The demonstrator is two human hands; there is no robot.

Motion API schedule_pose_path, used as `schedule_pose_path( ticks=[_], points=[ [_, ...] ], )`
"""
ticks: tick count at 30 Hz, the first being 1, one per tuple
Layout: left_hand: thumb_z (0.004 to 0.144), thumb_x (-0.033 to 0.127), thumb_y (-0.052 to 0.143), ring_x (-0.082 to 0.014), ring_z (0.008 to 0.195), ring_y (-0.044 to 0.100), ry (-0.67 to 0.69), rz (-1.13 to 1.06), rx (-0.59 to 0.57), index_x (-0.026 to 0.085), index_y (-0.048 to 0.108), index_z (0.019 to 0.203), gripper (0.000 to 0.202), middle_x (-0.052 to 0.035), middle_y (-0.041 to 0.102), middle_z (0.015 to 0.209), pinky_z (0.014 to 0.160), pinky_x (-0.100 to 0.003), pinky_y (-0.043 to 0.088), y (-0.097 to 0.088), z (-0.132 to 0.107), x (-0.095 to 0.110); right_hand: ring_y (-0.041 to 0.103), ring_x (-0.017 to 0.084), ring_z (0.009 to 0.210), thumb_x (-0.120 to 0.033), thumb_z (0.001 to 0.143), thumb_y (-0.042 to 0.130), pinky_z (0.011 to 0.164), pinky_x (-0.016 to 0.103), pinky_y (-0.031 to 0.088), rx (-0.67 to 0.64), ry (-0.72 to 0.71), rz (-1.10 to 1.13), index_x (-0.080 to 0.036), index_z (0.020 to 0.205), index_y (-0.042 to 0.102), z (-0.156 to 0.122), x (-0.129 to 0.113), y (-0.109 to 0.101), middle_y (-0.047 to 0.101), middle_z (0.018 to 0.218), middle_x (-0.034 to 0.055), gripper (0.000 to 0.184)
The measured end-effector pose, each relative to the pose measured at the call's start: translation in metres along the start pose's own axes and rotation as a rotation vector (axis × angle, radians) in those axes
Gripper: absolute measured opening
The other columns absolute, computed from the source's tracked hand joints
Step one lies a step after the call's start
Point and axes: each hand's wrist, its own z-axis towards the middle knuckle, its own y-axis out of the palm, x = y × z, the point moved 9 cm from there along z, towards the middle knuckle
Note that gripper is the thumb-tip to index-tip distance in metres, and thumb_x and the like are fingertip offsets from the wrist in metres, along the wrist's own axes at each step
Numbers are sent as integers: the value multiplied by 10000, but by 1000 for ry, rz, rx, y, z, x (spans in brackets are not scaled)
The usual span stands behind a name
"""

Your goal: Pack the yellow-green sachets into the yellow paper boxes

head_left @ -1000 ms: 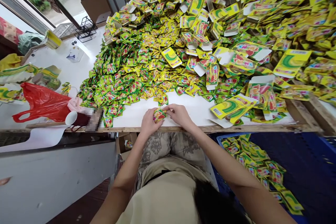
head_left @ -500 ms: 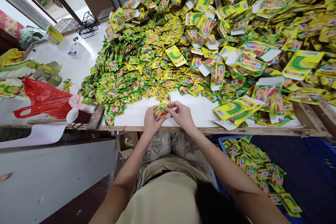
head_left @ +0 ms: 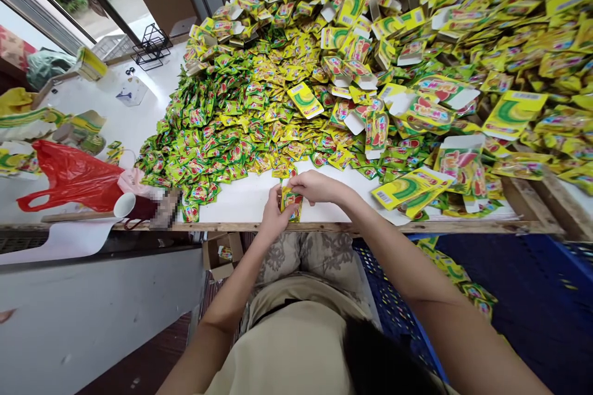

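Head view, looking down past a person's lap at a white desk (head_left: 241, 202) with a wooden front edge; clock directions are taken from the small printed carton at the centre. That carton (head_left: 291, 199), yellow and green, is between the two hands near the front edge, roughly upright. The left hand (head_left: 273, 213) grasps it from 8 o'clock, thumb on one side and fingers on the other. The right hand (head_left: 319, 187) comes in from 2 o'clock, its curled fingers touching the carton's far end; whether they pinch it cannot be told, since the knuckles cover the spot.

Loose green sachets (head_left: 204, 129) heap up at 10 o'clock, and yellow sachets (head_left: 291, 55) at 12. A broad pile of yellow cartons and packets (head_left: 514, 114) fills 2 o'clock, with two flat cartons (head_left: 410, 190) near the desk's edge at 3. At 9 o'clock lie a mug (head_left: 139, 207) on its side and, farther out, a red plastic bag (head_left: 78, 178). Below desk level, a cardboard box (head_left: 225, 268) sits at 8 o'clock and a blue crate (head_left: 393, 299) at 4, partly behind the right forearm.
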Motion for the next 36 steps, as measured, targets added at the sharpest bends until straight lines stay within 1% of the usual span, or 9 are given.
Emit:
schedule_pose_path(
  ticks=[3, 6, 10, 14, 20, 23, 26, 30, 36],
  points=[
    [847, 320, 566, -148, 868, 578, 149, 145, 32, 207, 446, 1241, 427, -89, 538, 1142, 764, -285, 487, -15, 7, 27, 540, 59, 405, -140, 859, 421, 488, 179, 372, -22, -2, -50, -162, 739, 580, 0, -4, 1, 638, 687, -13, 201],
    [880, 312, 515, -126, 795, 573, 257, 325, -71, 210, 553, 1085, 232, -57, 575, 1021, 750, -267, 470, -21, 18, 45, 546, 78, 431, -173, 878, 448, 521, 192, 377, 118, 59, -12, -181, 844, 580, -4, 1, -2, 654, 666, -18, 136],
    [866, 327, 535, -133, 737, 553, 242, 521, -169, 192, 592, 867, 147, -32, 591, 863, 681, -252, 420, -25, 31, 49, 573, 107, 536, -191, 842, 555, 575, 208, 373, 397, 65, 34, -195, 921, 553, -13, 6, -10, 667, 694, -12, 79],
    [900, 346, 444, -147, 678, 515, 124, 646, -237, 182, 571, 672, 307, -21, 578, 694, 619, -256, 339, -24, 41, 44, 601, 140, 683, -244, 829, 591, 615, 220, 367, 476, 43, -11, -199, 814, 578, -14, 7, -11, 676, 760, 19, 50],
    [885, 365, 428, -138, 558, 429, -58, 757, -333, 180, 519, 559, 386, -12, 526, 565, 549, -268, 233, -17, 57, 35, 603, 179, 731, -259, 884, 466, 597, 244, 331, 459, 120, -190, -215, 939, 601, -13, 6, -10, 691, 839, 47, 152],
    [865, 385, 469, -134, 541, 423, -94, 795, -322, 179, 501, 525, 398, -10, 521, 546, 539, -270, 216, -17, 62, 33, 609, 197, 749, -269, 894, 435, 580, 254, 312, 449, 162, -251, -216, 1004, 596, -11, 7, -9, 697, 880, 66, 202],
    [834, 346, 534, -143, 592, 487, -84, 799, -244, 184, 550, 580, 302, -13, 586, 609, 554, -261, 255, -21, 60, 36, 613, 201, 779, -279, 890, 449, 582, 256, 312, 416, 181, -273, -225, 979, 616, -7, 10, -8, 699, 890, 64, 196],
    [814, 269, 581, -140, 685, 557, 17, 700, -149, 212, 622, 804, 71, -7, 661, 811, 622, -244, 361, -24, 53, 45, 615, 195, 822, -342, 894, 488, 605, 251, 335, 356, 171, -248, -227, 957, 641, -3, 12, -9, 701, 904, 58, 201],
    [898, 358, 465, -163, 773, 573, 118, 751, -329, 210, 662, 842, 252, -34, 635, 831, 687, -267, 415, -13, 41, 37, 616, 185, 826, -369, 896, 507, 674, 252, 378, 318, 110, -257, -209, 952, 663, -14, 3, -4, 685, 881, 61, 230]
  ],
)
